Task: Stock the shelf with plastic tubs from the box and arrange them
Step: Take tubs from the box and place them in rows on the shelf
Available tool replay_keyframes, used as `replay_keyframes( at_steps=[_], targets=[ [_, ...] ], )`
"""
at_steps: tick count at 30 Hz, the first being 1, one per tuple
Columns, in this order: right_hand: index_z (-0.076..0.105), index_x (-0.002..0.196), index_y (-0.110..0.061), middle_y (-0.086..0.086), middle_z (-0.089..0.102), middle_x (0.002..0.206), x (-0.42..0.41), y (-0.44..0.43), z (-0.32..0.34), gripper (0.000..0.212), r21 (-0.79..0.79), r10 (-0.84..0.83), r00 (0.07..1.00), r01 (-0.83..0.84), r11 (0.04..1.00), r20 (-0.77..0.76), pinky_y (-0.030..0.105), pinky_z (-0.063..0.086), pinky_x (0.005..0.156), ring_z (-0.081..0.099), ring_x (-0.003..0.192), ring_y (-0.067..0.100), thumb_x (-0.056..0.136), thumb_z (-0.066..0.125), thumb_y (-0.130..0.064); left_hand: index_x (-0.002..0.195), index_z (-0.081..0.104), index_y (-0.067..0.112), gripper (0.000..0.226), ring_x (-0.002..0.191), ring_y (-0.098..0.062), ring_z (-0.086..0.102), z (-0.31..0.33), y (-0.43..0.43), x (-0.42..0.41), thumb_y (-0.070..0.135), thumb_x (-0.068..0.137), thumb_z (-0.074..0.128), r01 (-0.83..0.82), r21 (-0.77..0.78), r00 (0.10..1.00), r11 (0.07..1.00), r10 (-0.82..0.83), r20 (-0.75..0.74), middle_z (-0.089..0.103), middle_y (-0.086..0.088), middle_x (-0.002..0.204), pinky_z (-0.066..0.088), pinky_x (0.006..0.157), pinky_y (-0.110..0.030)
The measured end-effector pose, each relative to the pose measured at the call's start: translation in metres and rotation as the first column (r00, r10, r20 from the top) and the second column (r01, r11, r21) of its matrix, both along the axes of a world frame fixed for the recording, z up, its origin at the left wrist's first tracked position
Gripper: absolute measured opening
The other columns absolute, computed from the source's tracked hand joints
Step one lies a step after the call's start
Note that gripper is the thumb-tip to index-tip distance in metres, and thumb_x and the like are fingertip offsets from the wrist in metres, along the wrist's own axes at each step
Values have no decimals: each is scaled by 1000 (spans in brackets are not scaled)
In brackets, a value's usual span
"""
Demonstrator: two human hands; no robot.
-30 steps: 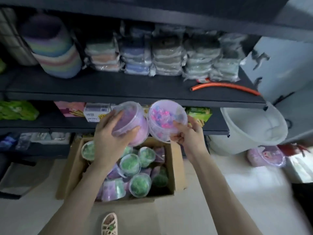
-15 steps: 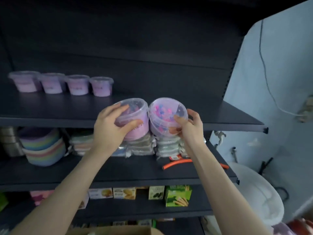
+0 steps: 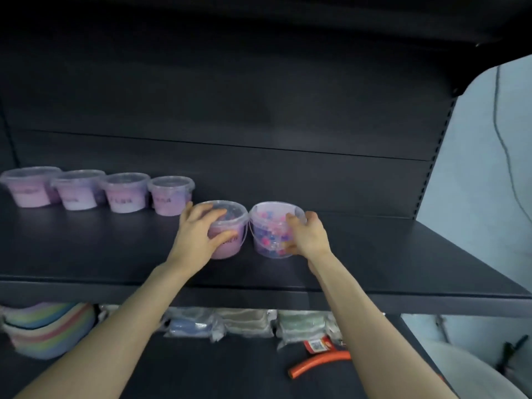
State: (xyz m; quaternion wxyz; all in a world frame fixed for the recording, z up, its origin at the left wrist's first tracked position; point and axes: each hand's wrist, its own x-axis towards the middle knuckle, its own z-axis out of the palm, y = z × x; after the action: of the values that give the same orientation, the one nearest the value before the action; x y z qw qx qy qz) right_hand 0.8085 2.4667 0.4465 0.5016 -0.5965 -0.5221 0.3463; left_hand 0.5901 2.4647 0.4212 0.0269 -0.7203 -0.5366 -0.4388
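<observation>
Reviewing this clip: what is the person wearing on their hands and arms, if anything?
Nothing visible. The left hand and right hand are bare, with no gloves, rings or watch. The left arm and right arm are unsleeved as far as the frame shows.

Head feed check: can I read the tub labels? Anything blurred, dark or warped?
Head view: dim, the dark shelf swallows detail, the wall at right is bright; soft focus, so labels on the back tubs and the purple tub in the left hand are unreadable smudges, and the bead tub in the right hand shows only colour blobs; the wide lens skews the shelf edges.
</observation>
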Motion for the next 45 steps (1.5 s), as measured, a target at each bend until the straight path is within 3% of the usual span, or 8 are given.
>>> replay_keyframes(
  at_steps=[4,13,20,24,30,36,40,45],
  targets=[
    [32,144,-27,2,15,156,12,8,-7,77,264,-90,801,-87,961,592,45,17,112,17,138,29,79,53,-64,122,59,19,51,121,-35,36,1,18,7,44,79,68,-169,25,980,985,170,-106,47,-9,127,31,96,-50],
    [45,134,-18,-1,46,133,1,47,-2,81,323,-216,476,-154,934,852,35,32,94,35,112,28,73,60,-69,116,51,8,52,110,-27,47,4,34,-5,42,80,67,-126,34,978,991,130,-162,54,-8,120,39,90,-37],
    [61,111,-20,-3,59,111,15,32,-11,46,477,-185,672,-280,833,717,28,11,105,44,118,23,69,68,-38,129,52,10,59,123,-30,38,2,38,-20,25,76,74,-128,60,953,990,140,-269,49,-10,130,34,100,-42],
    [73,95,-20,6,65,92,-2,46,-4,40,520,-324,615,-166,838,719,45,45,88,56,87,32,68,73,-50,126,54,11,58,118,-29,45,0,35,-19,20,73,76,-117,83,966,990,133,-223,52,-8,125,40,94,-39],
    [50,131,-27,-5,45,142,-17,44,-2,60,344,-2,759,-293,892,652,37,-3,117,19,143,20,75,72,-30,124,54,10,52,128,-27,40,4,39,-23,17,76,73,-102,64,977,993,112,-184,50,-8,131,41,96,-40],
    [55,126,-25,-8,56,129,-7,70,-3,54,348,-113,658,-239,906,745,36,28,106,36,117,24,75,75,-24,124,52,7,59,132,-31,36,6,57,-27,16,72,76,-173,38,922,984,175,-346,52,-13,132,29,105,-45],
    [56,125,-29,-11,54,128,-21,88,2,52,369,-228,507,-198,908,832,35,11,99,35,119,21,77,69,-45,113,61,9,61,104,-28,43,5,72,-24,16,57,84,-222,132,874,966,257,-412,58,-12,111,31,80,-39],
    [50,125,-26,-8,54,128,-20,106,-4,54,296,-73,638,-251,922,767,44,2,114,32,129,17,76,70,-18,126,55,14,58,107,-33,48,11,89,-27,15,71,75,-205,71,882,976,216,-419,53,-10,118,41,83,-44]
  ],
)
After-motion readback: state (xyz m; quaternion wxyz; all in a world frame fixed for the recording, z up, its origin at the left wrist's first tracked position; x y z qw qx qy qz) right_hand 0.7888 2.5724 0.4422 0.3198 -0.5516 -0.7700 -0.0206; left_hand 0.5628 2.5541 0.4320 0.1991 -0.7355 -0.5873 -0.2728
